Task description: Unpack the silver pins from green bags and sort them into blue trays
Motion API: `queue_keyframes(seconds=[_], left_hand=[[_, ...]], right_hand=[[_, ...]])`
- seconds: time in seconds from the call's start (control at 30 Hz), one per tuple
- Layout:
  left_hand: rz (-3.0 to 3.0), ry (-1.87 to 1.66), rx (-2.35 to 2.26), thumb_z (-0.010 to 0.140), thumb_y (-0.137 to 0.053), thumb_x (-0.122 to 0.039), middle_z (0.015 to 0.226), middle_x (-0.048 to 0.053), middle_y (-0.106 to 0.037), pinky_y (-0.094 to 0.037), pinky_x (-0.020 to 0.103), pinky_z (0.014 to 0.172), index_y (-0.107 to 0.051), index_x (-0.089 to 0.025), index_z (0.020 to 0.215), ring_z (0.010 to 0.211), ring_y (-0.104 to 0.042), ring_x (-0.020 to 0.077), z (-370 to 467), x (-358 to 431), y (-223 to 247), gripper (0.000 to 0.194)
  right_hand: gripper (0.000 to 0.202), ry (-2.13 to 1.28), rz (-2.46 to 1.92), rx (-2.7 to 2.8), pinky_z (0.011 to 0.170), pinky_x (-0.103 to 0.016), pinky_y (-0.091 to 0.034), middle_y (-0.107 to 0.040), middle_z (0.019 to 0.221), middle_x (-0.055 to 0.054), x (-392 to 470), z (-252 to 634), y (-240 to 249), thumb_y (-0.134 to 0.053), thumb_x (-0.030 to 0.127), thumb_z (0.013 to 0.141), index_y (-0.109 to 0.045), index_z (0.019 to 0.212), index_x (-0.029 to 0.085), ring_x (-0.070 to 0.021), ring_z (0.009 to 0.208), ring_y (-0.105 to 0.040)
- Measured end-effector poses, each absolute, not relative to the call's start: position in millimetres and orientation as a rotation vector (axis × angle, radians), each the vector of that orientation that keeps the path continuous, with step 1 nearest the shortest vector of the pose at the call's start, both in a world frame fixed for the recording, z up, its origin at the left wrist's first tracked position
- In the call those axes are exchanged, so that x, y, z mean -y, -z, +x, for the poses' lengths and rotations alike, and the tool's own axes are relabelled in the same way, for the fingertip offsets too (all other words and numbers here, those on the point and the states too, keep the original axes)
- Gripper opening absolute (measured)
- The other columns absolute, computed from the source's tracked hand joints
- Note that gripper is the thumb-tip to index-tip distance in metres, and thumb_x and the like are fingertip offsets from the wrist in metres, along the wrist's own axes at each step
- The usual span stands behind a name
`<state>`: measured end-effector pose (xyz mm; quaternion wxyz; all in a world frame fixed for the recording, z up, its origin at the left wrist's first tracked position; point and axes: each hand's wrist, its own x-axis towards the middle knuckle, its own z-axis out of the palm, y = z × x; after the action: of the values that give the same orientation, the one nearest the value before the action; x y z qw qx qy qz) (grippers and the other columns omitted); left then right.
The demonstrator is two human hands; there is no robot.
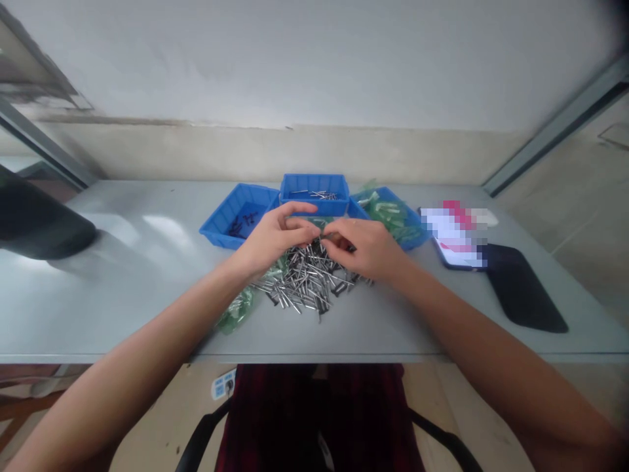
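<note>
A pile of silver metal rods mixed with dark screws (307,282) lies on the grey table. Over its back edge, my left hand (280,236) has its thumb and fingers bent toward my right hand. My right hand (363,246) is closed in a pinch at the pile's back right, its fingertips almost meeting the left thumb; whatever is between them is too small to make out. Green plastic film (236,311) lies at the pile's left. Behind are a blue bin (216,226) with dark screws and a blue bin (314,182) with silver rods.
At the back right, green plastic bags (390,213) fill another blue bin (417,241). A lit phone (455,242) and a black flat object (525,288) lie on the right. A dark cylindrical object (44,219) is at the left. The table's front edge (314,358) runs before my lap.
</note>
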<state>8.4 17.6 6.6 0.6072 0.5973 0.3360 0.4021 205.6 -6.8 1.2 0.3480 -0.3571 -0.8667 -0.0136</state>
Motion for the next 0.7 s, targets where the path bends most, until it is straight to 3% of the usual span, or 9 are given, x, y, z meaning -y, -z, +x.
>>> queue_keyframes(seconds=[0.43,0.53,0.7], left_hand=[[1.306,-0.884,-0.733,0.073,-0.076,-0.016,0.078,0.002,-0.071,-0.048,0.027,0.074,-0.059,-0.014,0.113,0.074,-0.065,0.0127,8.2,-17.4,-8.2,0.043],[1.303,-0.881,-0.732,0.073,-0.076,-0.016,0.078,0.003,-0.071,-0.048,0.029,0.075,-0.059,-0.014,0.112,0.073,-0.065,0.0130,8.6,-16.7,-8.8,0.043],[1.317,-0.884,-0.730,0.073,-0.076,-0.016,0.078,0.004,-0.071,-0.049,0.029,0.075,-0.059,-0.013,0.112,0.075,-0.066,0.0141,8.8,-15.8,-9.3,0.043]], right_hand=[[0.016,0.049,-0.921,2.233,0.060,-0.023,-0.042,-0.064,0.066,0.001,6.1,205.9,1.9,-0.055,0.031,0.089,-0.061,0.082,0.018,-0.0111,0.062,-0.059],[0.013,0.015,-0.934,2.208,0.057,-0.023,-0.042,-0.064,0.065,0.003,6.5,205.2,1.5,-0.057,0.030,0.087,-0.059,0.093,0.018,-0.0107,0.059,-0.059],[0.028,0.041,-0.933,2.216,0.057,-0.023,-0.043,-0.065,0.067,0.003,6.2,205.0,2.2,-0.056,0.030,0.088,-0.055,0.113,0.017,-0.0110,0.058,-0.060]])
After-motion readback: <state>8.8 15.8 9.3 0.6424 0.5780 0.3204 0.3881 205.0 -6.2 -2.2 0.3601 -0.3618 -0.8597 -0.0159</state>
